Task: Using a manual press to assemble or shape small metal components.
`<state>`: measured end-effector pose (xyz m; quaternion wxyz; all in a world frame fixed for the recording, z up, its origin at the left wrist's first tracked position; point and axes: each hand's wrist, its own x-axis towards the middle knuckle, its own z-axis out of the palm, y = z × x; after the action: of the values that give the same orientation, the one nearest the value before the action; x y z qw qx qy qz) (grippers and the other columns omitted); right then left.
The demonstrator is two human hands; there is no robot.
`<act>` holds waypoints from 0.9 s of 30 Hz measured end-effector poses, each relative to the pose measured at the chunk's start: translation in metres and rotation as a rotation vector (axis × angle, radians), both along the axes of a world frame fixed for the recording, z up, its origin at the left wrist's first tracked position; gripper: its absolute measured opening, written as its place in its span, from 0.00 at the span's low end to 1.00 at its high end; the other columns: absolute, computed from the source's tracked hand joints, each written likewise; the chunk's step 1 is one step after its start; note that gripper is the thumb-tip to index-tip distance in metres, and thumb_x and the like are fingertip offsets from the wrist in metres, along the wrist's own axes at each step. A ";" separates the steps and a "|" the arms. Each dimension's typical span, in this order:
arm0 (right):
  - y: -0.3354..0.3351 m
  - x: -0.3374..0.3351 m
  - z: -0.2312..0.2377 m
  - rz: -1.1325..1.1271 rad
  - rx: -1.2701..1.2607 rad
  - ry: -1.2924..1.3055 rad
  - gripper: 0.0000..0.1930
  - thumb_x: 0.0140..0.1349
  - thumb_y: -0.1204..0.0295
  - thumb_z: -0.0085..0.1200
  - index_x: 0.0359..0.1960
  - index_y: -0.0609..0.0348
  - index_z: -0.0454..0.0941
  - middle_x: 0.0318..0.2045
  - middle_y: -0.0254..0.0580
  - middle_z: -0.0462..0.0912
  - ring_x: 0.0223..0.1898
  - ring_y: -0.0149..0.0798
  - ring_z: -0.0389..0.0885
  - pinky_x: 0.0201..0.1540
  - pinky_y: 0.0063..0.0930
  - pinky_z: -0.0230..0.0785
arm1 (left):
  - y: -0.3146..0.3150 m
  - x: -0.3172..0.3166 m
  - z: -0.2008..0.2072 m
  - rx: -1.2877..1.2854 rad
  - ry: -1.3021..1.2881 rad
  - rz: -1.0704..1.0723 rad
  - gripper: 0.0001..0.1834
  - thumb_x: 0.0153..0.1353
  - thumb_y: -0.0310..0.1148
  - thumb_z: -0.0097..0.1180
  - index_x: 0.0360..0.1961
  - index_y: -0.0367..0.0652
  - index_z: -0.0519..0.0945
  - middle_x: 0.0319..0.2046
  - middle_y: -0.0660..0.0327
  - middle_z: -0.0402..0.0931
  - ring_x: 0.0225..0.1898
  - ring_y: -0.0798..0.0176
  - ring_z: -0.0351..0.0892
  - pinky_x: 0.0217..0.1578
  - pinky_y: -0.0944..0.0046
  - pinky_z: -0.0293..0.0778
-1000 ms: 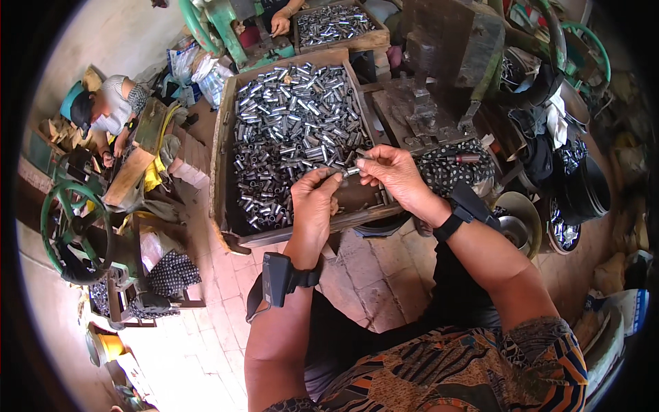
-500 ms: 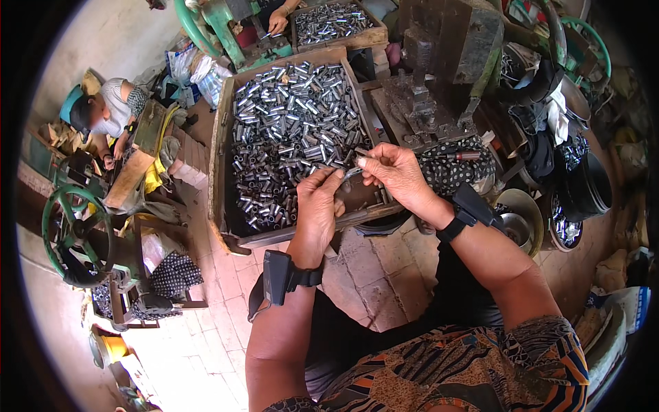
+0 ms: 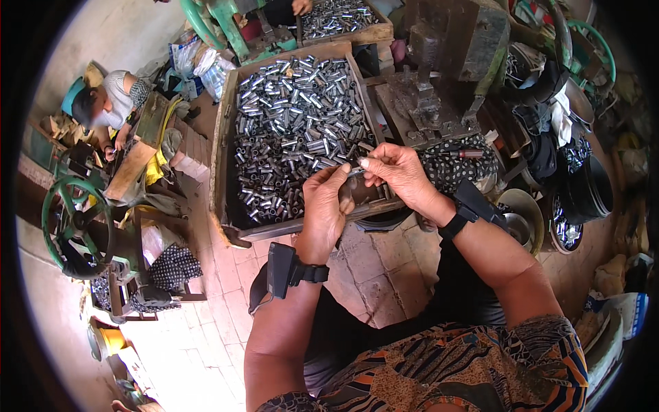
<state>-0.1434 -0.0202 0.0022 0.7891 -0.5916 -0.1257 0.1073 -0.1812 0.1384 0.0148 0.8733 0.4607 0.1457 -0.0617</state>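
Observation:
Over the near right part of a wooden tray heaped with short metal tubes, my two hands meet. The fingers of my left hand pinch a small metal tube, its shiny side showing at the fingertips. My right hand is closed at the other end of that tube, thumb against forefinger. Whether the right fingers grip a second small piece is too small to tell. Dark straps with boxy devices circle both wrists.
Right of the tray stands a heavy machine press, with a screwdriver on dotted cloth beside it. Buckets stand farther right. Another person works at the left near a green handwheel. A second tray lies beyond.
My fingertips have drawn slightly closer together around the tube, and less of it shows. The view has shifted a little. At the top, another person's hand has moved right.

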 end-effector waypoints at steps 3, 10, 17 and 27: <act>0.002 0.000 -0.002 -0.015 0.014 0.029 0.06 0.59 0.75 0.57 0.27 0.63 0.74 0.22 0.34 0.77 0.21 0.24 0.75 0.24 0.15 0.70 | -0.002 0.000 -0.007 -0.032 -0.029 0.025 0.06 0.58 0.30 0.59 0.30 0.40 0.77 0.19 0.60 0.74 0.08 0.76 0.52 0.11 0.73 0.45; 0.012 0.001 -0.019 -0.076 0.046 -0.157 0.06 0.59 0.76 0.57 0.26 0.63 0.74 0.22 0.33 0.77 0.21 0.22 0.73 0.24 0.15 0.68 | -0.007 0.001 -0.011 -0.027 -0.012 0.068 0.06 0.58 0.29 0.58 0.28 0.39 0.76 0.18 0.60 0.73 0.07 0.75 0.54 0.10 0.72 0.44; 0.001 0.003 -0.011 -0.016 0.015 -0.027 0.07 0.60 0.73 0.57 0.27 0.63 0.75 0.21 0.35 0.78 0.21 0.24 0.76 0.24 0.16 0.69 | -0.009 0.002 -0.010 -0.012 0.018 0.070 0.06 0.58 0.30 0.59 0.28 0.40 0.76 0.18 0.61 0.73 0.08 0.76 0.54 0.10 0.72 0.45; -0.009 0.003 -0.004 0.039 0.052 0.130 0.08 0.59 0.68 0.58 0.29 0.58 0.76 0.22 0.36 0.81 0.22 0.26 0.79 0.25 0.15 0.70 | -0.012 -0.002 0.000 -0.124 -0.009 -0.024 0.07 0.60 0.35 0.57 0.32 0.43 0.76 0.21 0.63 0.74 0.08 0.76 0.54 0.11 0.74 0.46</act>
<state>-0.1401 -0.0295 -0.0013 0.8086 -0.5599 -0.0884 0.1575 -0.1832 0.1268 0.0147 0.9000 0.4079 0.1319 -0.0791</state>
